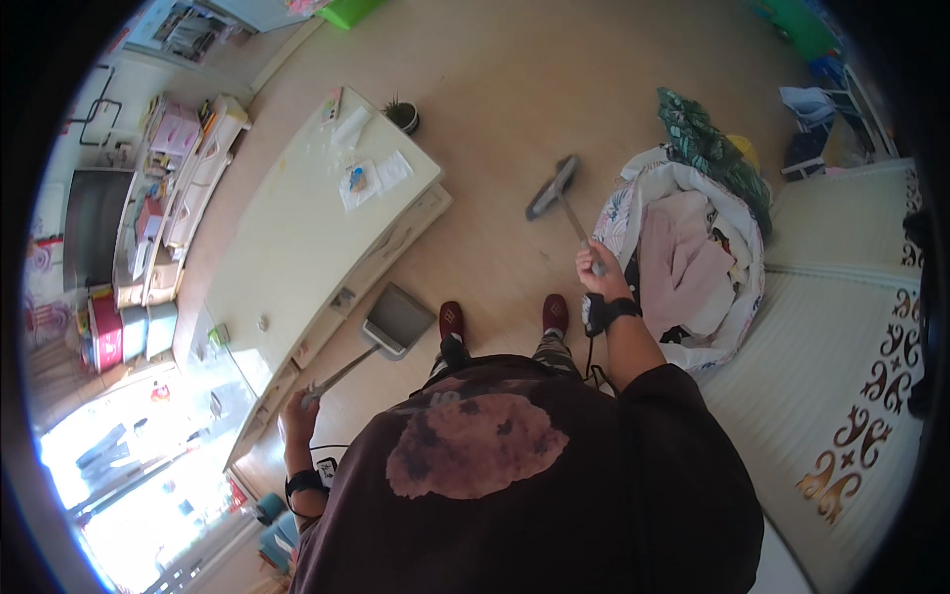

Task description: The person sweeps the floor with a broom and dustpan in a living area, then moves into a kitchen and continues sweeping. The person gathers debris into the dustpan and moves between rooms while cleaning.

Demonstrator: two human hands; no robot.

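Note:
My right hand (600,269) grips the upper end of a broom's handle. The broom's grey head (554,189) is out on the floor in front of my feet, left of a fabric laundry bag (616,211). Down at the left, my left hand (299,417) is closed around the long handle of a dustpan. The grey dustpan (398,315) is between the low table and my left shoe (451,319); whether it touches the floor I cannot tell. Both wrists wear black straps with small devices.
A long cream coffee table (297,215) lies at the left, with plastic bags (364,182) on top. By its far corner stands a potted plant (402,115). Pink and white clothes (679,252) fill the laundry bag. White panels (824,356) with scroll cut-outs line the right.

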